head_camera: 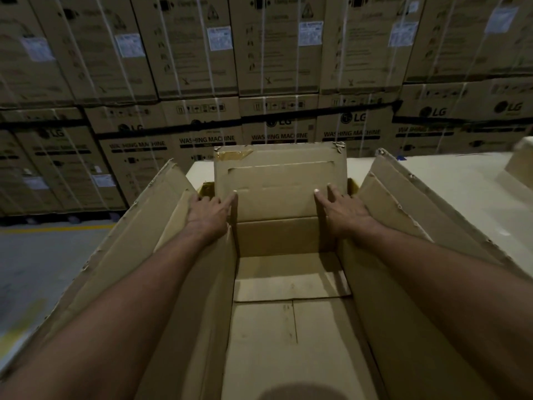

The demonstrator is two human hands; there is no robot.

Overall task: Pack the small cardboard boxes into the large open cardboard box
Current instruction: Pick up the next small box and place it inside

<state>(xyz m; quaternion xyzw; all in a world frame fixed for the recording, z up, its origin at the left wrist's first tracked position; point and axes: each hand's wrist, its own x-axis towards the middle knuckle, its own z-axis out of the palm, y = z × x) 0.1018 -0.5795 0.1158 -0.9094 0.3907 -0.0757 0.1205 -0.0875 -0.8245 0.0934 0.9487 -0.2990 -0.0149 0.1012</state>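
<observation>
In the head view, the large open cardboard box [277, 321] is seen at centre with nothing in it, and its far flap [279, 171] at 12 o'clock is pressed back by the left hand [210, 210] at 10 o'clock and the right hand [346, 209] at 2 o'clock, fingers straight, nothing gripped. One small cardboard box [522, 166] is glimpsed at 3 o'clock on the pale table [432, 183], well apart. Once released, the flap may fall inward and block packing.
</observation>
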